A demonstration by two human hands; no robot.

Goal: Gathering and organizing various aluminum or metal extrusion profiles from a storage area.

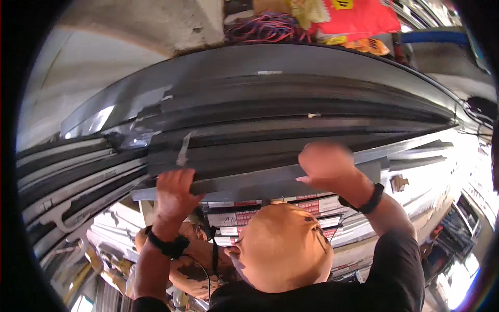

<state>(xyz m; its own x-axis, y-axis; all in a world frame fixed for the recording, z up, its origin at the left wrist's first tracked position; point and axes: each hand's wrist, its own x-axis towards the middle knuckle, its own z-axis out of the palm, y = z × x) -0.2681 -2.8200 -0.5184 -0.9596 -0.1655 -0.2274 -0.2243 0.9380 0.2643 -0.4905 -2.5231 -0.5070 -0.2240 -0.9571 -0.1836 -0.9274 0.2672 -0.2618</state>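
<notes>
Hands wide, likely to steady its length, I clamp a long grey panel (244, 180) with my left hand (175, 191); my blurred right hand (327, 162) hides its grip.

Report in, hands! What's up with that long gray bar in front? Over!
Left grip laid over the long gray bar. Right grip blurred, at same bar, hold unclear. More dark bars stacked close behind.

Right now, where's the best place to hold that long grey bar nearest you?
Probably the near long edge of the grey bar, from the person's side, left hand and right hand spread apart: it's long and narrow, and dark bars lie close behind it.
</notes>
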